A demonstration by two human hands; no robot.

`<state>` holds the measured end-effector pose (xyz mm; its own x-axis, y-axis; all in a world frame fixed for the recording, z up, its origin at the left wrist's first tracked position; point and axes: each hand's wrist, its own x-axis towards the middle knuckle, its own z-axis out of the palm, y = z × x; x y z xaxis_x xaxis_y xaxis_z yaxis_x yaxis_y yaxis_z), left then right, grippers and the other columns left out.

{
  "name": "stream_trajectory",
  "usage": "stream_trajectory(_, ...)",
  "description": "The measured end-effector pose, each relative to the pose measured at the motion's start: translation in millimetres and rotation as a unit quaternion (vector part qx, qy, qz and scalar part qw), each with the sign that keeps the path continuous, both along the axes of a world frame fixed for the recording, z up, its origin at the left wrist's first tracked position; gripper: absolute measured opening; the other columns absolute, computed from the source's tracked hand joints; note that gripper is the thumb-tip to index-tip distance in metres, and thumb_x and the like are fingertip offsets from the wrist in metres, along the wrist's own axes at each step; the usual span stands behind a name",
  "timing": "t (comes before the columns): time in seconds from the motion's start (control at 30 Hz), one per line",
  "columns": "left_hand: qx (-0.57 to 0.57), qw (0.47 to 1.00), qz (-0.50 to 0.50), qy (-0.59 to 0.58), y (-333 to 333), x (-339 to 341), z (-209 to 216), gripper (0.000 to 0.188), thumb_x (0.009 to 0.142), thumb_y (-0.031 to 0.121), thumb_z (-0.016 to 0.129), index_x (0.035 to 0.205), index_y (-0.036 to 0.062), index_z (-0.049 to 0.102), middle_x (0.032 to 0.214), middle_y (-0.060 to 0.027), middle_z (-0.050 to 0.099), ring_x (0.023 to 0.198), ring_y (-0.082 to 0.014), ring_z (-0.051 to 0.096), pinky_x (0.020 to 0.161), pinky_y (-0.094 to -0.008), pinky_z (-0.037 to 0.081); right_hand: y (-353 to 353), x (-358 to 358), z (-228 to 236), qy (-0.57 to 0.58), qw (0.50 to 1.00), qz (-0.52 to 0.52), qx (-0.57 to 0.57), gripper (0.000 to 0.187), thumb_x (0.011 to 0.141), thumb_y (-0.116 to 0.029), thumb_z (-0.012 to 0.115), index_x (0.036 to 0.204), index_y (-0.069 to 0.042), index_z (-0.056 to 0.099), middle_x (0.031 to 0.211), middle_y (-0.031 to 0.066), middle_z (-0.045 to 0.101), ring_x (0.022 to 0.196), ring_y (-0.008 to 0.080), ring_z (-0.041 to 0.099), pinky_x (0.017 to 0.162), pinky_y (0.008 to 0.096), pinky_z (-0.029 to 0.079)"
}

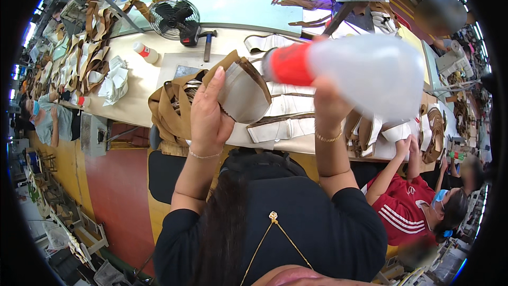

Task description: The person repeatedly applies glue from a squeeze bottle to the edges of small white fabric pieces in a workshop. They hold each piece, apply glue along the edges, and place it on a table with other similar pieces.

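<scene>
My left hand (pixel 208 107) is closed on a curved brown-and-white piece (pixel 244 95), apparently leather or a similar material, holding it up over the table's near edge with its pale inner face showing. Gripped in my right hand (pixel 331 100) is a large translucent white squeeze bottle (pixel 370 71) with a red neck. It lies tilted on its side, slightly blurred, its dark tip pointing left at the piece's upper edge. Whether the tip touches the piece, I cannot tell. Behind my left hand a stack of brown pieces (pixel 168 107) sits on the table.
White strips with brown edges (pixel 283 128) lie between my hands on the table. Farther back are a hammer (pixel 208 46), a black fan (pixel 174 18) and a small white bottle with a red cap (pixel 145 53). A co-worker in a red shirt (pixel 399 206) handles white pieces at the right.
</scene>
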<state>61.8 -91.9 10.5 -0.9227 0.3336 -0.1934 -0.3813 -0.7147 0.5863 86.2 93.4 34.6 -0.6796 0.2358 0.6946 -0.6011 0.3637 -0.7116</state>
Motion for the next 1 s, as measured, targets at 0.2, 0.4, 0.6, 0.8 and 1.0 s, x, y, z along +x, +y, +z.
stream_trajectory(0.2,0.061,0.997,-0.046,0.007,8,-1,7,0.035,0.095,0.024,0.04,0.12,0.0003,0.048,0.113,-0.0118,0.057,0.104,-0.0213,0.056,0.087,-0.0343,0.047,12,-4,-6,-0.049,0.988,-0.042,-0.142,0.04,0.07,-0.016,0.077,0.103,-0.003,0.059,0.099,0.0063,0.061,0.088,0.0167,0.059,0.077,0.0298,0.05)
stream_trajectory(0.4,0.142,0.976,-0.156,-0.046,16,-3,9,0.047,0.095,0.042,0.028,0.11,0.0032,0.051,0.086,-0.0047,0.054,0.081,-0.0181,0.05,0.076,-0.0325,0.042,5,-3,-10,0.018,0.988,0.017,-0.151,0.049,0.074,-0.018,0.075,0.112,0.001,0.05,0.099,0.0079,0.061,0.093,0.0171,0.057,0.081,0.0302,0.048)
stream_trajectory(0.6,0.119,0.985,-0.111,-0.065,29,-1,20,0.056,0.093,0.053,0.024,0.099,0.0055,0.053,0.072,-0.0018,0.048,0.071,-0.0168,0.041,0.071,-0.0321,0.036,-1,15,-13,-0.048,0.996,0.06,-0.052,0.061,0.072,-0.021,0.077,0.118,0.002,0.044,0.107,0.0107,0.058,0.095,0.022,0.058,0.085,0.0346,0.047)
stream_trajectory(0.8,0.166,0.976,-0.135,-0.032,33,1,34,0.07,0.091,0.058,0.021,0.135,0.0041,0.03,0.127,-0.0119,0.044,0.12,-0.0257,0.039,0.103,-0.0422,0.025,13,-1,-22,-0.033,0.995,0.046,-0.079,0.035,0.075,-0.019,0.072,0.105,-0.006,0.059,0.097,0.0033,0.063,0.094,0.0161,0.057,0.081,0.0316,0.047)
stream_trajectory(1.0,0.221,0.964,-0.149,0.01,28,-3,23,0.074,0.09,0.059,0.02,0.139,0.0038,0.023,0.142,-0.0136,0.03,0.13,-0.0288,0.029,0.107,-0.0455,0.018,16,22,-4,-0.094,0.99,-0.016,0.106,0.043,0.075,-0.025,0.072,0.108,-0.004,0.057,0.104,0.0076,0.06,0.094,0.02,0.058,0.084,0.0356,0.047)
